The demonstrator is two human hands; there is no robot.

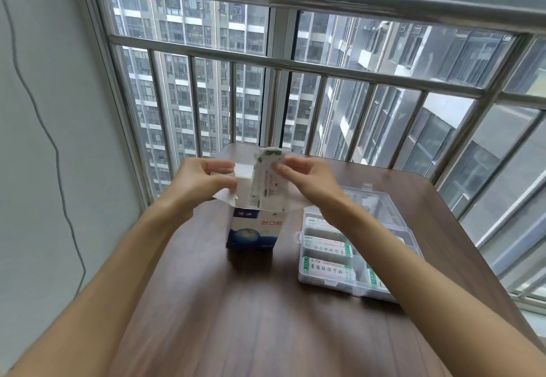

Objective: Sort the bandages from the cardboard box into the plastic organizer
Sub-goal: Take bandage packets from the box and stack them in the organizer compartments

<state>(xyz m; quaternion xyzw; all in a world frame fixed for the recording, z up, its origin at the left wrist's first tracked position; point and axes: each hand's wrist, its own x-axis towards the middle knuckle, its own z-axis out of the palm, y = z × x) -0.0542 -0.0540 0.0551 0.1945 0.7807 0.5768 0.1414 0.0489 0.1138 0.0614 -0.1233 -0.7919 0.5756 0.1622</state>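
Our right grip (307,178) pinches a stack of bandages (266,175) standing half out of the cardboard box (254,230), while our left grip (201,183) pinches the box's open flap (226,194). The box stands upright on the worktop (236,317), just left of the open plastic organizer (354,258), which already holds bandages in several compartments.

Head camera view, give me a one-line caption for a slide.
Right hand lifts white bandage strips from a blue-and-white cardboard box held by the left hand, beside a clear plastic organizer.
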